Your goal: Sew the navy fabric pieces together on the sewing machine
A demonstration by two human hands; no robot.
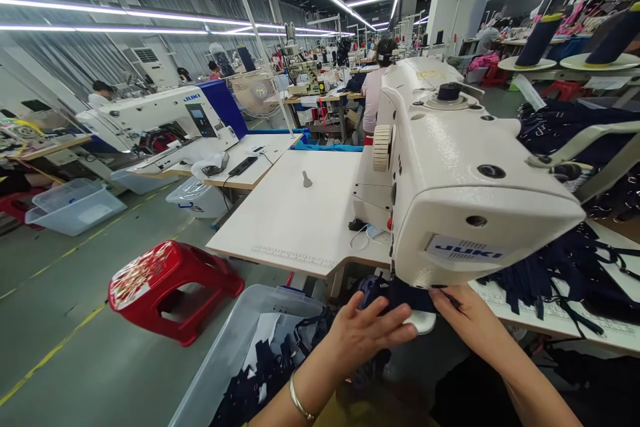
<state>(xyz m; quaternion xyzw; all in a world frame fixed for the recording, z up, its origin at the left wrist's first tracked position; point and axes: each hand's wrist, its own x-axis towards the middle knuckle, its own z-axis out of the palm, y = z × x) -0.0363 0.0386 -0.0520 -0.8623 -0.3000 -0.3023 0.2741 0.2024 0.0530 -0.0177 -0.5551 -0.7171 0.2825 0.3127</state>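
Note:
A white JUKI sewing machine [450, 193] stands right in front of me, its head over a piece of dark navy fabric [413, 297]. My right hand [463, 313] pinches the right edge of this fabric just under the machine head. Beside the fabric on the left, my left hand [365, 330] is spread with its fingers apart, and a bracelet circles that wrist. Whether its fingertips touch the cloth is hard to tell. The needle area is hidden behind the machine head. Below my hands more navy material hangs in shadow.
On the left, a clear plastic bin [220, 353] holds navy pieces near a red stool [175, 287]. A small grey metal piece [307, 179] lies on the white tabletop [280, 213]. Navy straps [555, 273] pile up at right. Another JUKI machine [170, 120] and a seated person [375, 90] are beyond.

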